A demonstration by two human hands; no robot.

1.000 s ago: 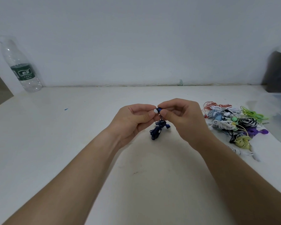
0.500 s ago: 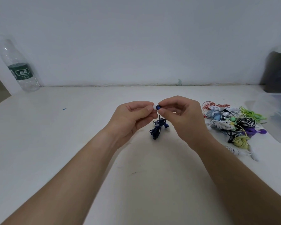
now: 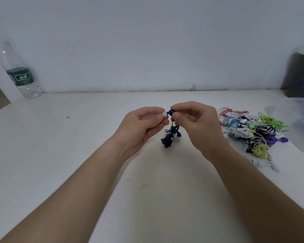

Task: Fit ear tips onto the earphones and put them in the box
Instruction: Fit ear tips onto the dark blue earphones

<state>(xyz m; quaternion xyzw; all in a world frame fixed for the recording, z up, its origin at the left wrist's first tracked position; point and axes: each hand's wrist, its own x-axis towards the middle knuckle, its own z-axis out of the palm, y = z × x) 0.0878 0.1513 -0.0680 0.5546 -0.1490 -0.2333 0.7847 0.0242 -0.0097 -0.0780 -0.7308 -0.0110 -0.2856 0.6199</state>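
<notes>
My left hand pinches a small white ear tip between thumb and forefinger. My right hand grips the bud of a dark blue earphone, with its black nozzle pointing left at the tip. Tip and nozzle sit a hair apart or just touching. The blue earphone's bundled cable hangs from my right hand down to the white table. A clear plastic box stands at the table's right edge.
A heap of coiled earphones in red, white, green, purple, yellow and black lies right of my hands. A clear water bottle stands at the back left by the wall. A dark object sits behind the box.
Both hands have risen slightly and drawn a little apart, so the white tip and the earphone's black nozzle now show between the fingertips.
</notes>
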